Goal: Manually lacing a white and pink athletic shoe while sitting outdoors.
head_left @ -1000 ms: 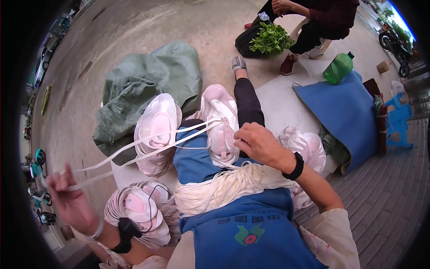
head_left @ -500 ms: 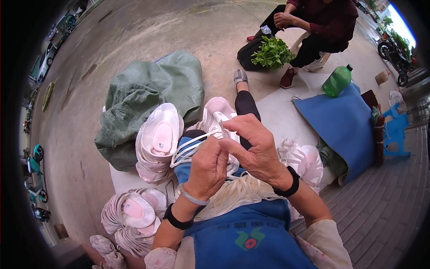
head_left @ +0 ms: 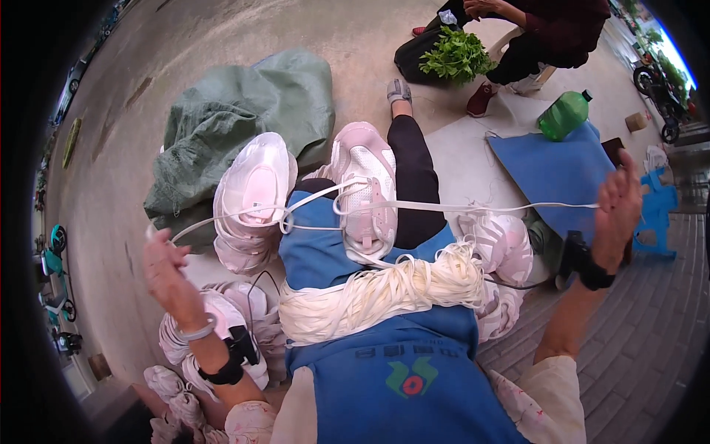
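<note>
On my lap lies a pink and white shoe upper point(head_left: 372, 172), its toe pointing away from me. A white shoelace point(head_left: 481, 205) runs through it and stretches wide to both sides, looping loosely at the left. My left hand point(head_left: 174, 277), slightly blurred, is closed around one end of the lace, far out to the left. Out at the right, my raised right hand point(head_left: 620, 211) grips the other end. A thick bundle of cream laces point(head_left: 384, 296) lies across my blue apron point(head_left: 347, 377), just below the upper.
Stacked shoe uppers point(head_left: 255, 185) stand left of my lap, with more uppers point(head_left: 499, 259) at the right. Beyond are a green woven sack point(head_left: 244, 111), a blue sheet point(head_left: 547, 174), a green bottle point(head_left: 563, 116) and a blue stool point(head_left: 654, 211). A seated person point(head_left: 555, 29) is near leafy greens point(head_left: 455, 55).
My hands were close together over the upper; now they are far apart, left hand leftward and right hand rightward, drawing the lace out between them. The upper and lace bundle are now uncovered.
</note>
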Tool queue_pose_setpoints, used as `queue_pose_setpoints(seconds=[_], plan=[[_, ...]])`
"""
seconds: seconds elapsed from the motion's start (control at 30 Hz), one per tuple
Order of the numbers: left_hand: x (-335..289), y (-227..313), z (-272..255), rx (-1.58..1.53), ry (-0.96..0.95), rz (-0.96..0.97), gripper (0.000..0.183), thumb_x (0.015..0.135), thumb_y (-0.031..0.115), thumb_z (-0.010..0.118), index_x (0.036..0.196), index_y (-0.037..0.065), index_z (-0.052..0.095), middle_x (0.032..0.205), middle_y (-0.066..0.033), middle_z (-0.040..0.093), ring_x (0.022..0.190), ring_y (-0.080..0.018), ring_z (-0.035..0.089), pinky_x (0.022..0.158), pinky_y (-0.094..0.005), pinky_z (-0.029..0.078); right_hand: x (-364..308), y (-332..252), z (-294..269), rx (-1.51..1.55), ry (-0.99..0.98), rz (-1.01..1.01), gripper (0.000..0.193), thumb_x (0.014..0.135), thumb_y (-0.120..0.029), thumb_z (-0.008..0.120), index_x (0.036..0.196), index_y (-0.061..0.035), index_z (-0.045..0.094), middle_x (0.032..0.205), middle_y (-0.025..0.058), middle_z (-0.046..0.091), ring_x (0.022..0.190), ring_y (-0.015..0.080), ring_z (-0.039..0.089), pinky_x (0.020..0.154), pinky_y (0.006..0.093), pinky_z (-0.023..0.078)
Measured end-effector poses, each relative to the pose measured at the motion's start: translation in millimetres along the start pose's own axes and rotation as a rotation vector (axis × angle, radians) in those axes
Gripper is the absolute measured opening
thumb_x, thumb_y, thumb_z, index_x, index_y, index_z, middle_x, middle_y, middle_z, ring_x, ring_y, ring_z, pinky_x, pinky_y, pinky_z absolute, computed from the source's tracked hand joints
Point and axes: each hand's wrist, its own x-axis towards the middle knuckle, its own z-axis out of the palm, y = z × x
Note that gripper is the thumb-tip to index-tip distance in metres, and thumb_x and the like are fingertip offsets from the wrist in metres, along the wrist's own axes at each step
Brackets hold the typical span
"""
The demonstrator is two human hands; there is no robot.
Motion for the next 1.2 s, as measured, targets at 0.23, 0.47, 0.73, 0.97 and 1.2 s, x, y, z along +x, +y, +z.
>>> queue_pose_setpoints(seconds=[0.23, 0.47, 0.73, 0.97, 1.2], plan=[[12.5, -13.1, -60.0, 0.524, 0.261, 0.084, 0.030, 0.101, 0.024, 0.046, 0.105, -0.001, 0.063, 0.071, 0.0015, 0.047, 0.066, -0.0074, 0.041, 0.065, -0.0229, 0.038, 19.5, -8.7, -54.6, -0.208, 0.292, -0.294, 0.028, 0.099, -0.015, 0.046, 0.122, -0.0015, 0.053, 0.064, -0.0066, 0.034, 0.048, 0.0007, 0.028, 0.039, 0.0172, 0.022], [-33.0, -20.3, 99.8, -0.035, -0.466, -0.216, 0.025, 0.101, 0.023, 0.046, 0.100, 0.004, 0.061, 0.070, 0.0035, 0.055, 0.054, -0.0024, 0.044, 0.049, -0.0181, 0.039, -83.4, 114.3, 103.7, -0.744, -0.737, -0.209, 0.022, 0.084, 0.000, 0.053, 0.102, -0.0021, 0.065, 0.080, 0.0134, 0.060, 0.069, 0.0214, 0.059, 0.066, 0.0300, 0.047], [-41.6, -50.7, 201.9, 0.401, -0.787, 0.194, 0.016, 0.096, 0.016, 0.044, 0.092, 0.002, 0.052, 0.077, -0.0271, 0.060, 0.074, -0.0482, 0.057, 0.065, -0.0531, 0.045, -124.0, 175.4, 146.7, -1.005, -1.058, -0.292, 0.019, 0.084, -0.020, 0.064, 0.090, -0.0023, 0.064, 0.083, 0.0153, 0.057, 0.076, 0.0325, 0.060, 0.071, 0.0413, 0.048], [-31.8, -57.9, 210.7, 0.415, -0.911, 0.126, 0.022, 0.095, 0.020, 0.044, 0.086, 0.002, 0.052, 0.079, -0.0264, 0.060, 0.078, -0.0456, 0.058, 0.069, -0.0529, 0.045, -111.7, 175.6, 147.7, -1.093, -1.110, -0.504, 0.010, 0.079, -0.012, 0.063, 0.081, -0.0029, 0.058, 0.083, 0.0138, 0.056, 0.074, 0.0317, 0.063, 0.059, 0.0419, 0.050], [-31.2, -61.6, 202.0, 0.288, -0.912, 0.068, 0.027, 0.093, 0.023, 0.054, 0.090, -0.003, 0.062, 0.072, -0.0162, 0.060, 0.066, -0.0272, 0.056, 0.064, -0.0357, 0.046, -97.9, 176.0, 130.1, -1.076, -1.133, -0.514, 0.010, 0.081, -0.012, 0.064, 0.087, -0.0062, 0.058, 0.084, 0.0098, 0.052, 0.074, 0.0278, 0.062, 0.060, 0.0394, 0.049]])
